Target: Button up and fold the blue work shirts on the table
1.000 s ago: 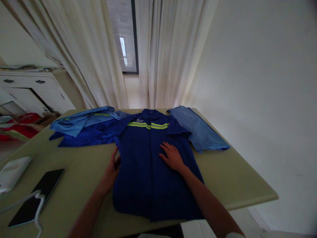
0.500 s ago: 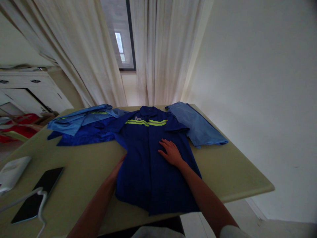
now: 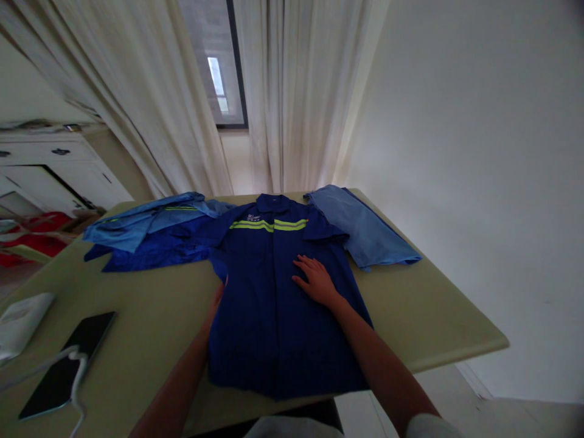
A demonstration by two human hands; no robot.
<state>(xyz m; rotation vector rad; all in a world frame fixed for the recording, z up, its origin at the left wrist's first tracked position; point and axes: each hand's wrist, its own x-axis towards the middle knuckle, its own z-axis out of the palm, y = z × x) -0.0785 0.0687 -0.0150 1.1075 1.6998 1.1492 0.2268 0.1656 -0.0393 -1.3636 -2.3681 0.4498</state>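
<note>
Pale curtains hang behind a beige desk that fills the lower half of your view, with a white wall to the right. A dark blue short-sleeved work shirt with yellow-green reflective stripes lies front-up in the middle of the desk, collar toward the far edge, hem reaching the near edge.

Your right hand lies flat on the shirt's right chest panel, its grip spread, fingers straight and palm down, pinching nothing. Your left hand is at the shirt's left side seam; its fingers are tucked under the cloth edge, so you cannot tell whether that grip is pressed together on the fabric or loose.

Toward the far left corner lies a heap of light and dark blue garments, overlapped by the shirt's left sleeve. At the far right corner a folded light blue garment sits just beside the right sleeve. Near the left edge a black phone lies flat with a white cable curling over it, and a white flat object rests beside that.
</note>
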